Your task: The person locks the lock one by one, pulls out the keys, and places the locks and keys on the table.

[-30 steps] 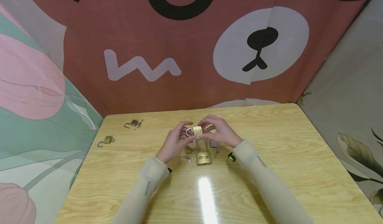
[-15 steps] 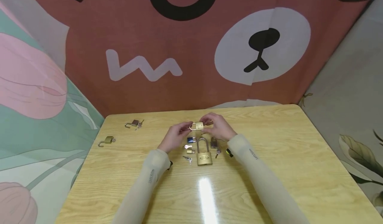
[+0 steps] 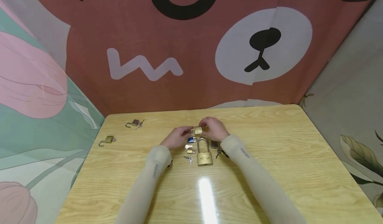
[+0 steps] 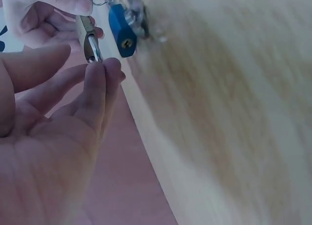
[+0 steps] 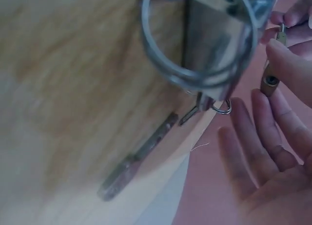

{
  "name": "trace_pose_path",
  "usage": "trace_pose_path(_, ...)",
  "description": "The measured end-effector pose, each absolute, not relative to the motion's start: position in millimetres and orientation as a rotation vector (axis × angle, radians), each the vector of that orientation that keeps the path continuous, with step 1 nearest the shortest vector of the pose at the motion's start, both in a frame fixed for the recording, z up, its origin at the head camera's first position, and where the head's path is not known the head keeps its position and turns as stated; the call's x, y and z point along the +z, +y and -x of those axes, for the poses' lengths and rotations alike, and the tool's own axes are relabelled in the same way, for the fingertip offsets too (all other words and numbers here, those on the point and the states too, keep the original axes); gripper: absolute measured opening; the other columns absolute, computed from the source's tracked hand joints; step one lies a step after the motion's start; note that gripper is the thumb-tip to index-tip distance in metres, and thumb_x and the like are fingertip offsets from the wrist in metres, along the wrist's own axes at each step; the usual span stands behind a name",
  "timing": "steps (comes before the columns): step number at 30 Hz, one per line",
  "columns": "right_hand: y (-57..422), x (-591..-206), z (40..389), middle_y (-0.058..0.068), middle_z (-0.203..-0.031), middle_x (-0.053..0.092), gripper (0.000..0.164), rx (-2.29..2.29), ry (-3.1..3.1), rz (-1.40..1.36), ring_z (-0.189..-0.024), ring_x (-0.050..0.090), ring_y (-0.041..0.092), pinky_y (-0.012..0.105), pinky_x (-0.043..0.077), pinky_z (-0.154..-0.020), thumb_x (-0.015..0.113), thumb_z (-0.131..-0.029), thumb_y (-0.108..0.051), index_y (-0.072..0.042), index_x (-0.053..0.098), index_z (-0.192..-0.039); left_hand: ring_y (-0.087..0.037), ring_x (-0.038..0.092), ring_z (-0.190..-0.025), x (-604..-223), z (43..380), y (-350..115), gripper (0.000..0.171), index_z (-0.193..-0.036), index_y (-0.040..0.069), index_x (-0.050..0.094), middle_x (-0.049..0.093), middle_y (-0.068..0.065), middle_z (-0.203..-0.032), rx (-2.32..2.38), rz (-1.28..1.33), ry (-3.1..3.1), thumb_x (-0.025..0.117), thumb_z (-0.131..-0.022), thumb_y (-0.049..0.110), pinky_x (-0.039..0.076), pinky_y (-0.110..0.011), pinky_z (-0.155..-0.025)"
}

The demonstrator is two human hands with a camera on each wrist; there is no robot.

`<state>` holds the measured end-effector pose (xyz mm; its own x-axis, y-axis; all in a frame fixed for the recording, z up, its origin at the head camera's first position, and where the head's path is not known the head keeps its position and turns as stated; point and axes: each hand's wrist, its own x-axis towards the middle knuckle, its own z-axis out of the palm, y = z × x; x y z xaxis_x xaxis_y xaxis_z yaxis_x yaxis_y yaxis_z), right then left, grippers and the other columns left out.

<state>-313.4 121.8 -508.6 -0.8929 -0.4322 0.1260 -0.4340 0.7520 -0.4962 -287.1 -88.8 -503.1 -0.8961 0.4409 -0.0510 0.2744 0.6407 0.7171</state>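
A brass padlock (image 3: 198,130) is held just above the table, its shackle pointing left. My right hand (image 3: 216,129) pinches the padlock's body between thumb and fingers; in the right wrist view its keyhole end faces the camera and the other fingers spread out. At the shackle end is my left hand (image 3: 177,137), fingertips on the metal loop (image 4: 95,48). Below the hands lie a blue padlock (image 3: 192,140), a small brass padlock (image 3: 190,151) and a large long-shackled brass padlock (image 3: 204,158). Partly behind the right wrist is a dark padlock (image 3: 214,144).
Loose keys (image 3: 188,158) and another key (image 3: 188,146) lie left of the large padlock. More keys (image 3: 218,153) lie on its right. At the table's far left are an open brass padlock (image 3: 109,139) and an open brown padlock (image 3: 135,122) with keys. A printed cloth (image 3: 149,94) hangs behind the table (image 3: 269,144).
Both hands first rose slightly with the brass padlock, then came down a little. The right forearm has shifted left, covering part of the dark padlock. The padlocks on the table stay put.
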Motion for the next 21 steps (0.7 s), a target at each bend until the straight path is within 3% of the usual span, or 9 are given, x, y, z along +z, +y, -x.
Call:
trace_pose_path(5, 120.1, -509.9, 311.7, 0.006, -0.101, 0.073, 0.037, 0.766, -2.941, -0.726, -0.092, 0.063, 0.021, 0.044, 0.056, -0.089, 0.087, -0.071, -0.019, -0.009, 0.073, -0.104, -0.028, 0.050, -0.128, -506.9, 287.6, -85.8, 0.035, -0.136, 0.003, 0.056, 0.059, -0.016, -0.138, 1.023, -0.601, 2.677, 0.046, -0.102, 0.008, 0.043, -0.049, -0.112)
trace_pose_path(21, 122.5, -510.0, 313.8, 0.005, -0.101, 0.075, 0.036, 0.748, -2.976, -0.728, -0.096, 0.062, 0.023, 0.045, 0.053, -0.093, 0.087, -0.071, -0.022, -0.011, 0.075, -0.103, -0.032, 0.047, -0.128, -510.8, 286.1, -80.7, 0.041, -0.141, -0.001, 0.049, 0.053, -0.020, -0.139, 0.807, -0.686, 2.716, 0.046, -0.103, 0.013, 0.041, -0.050, -0.113)
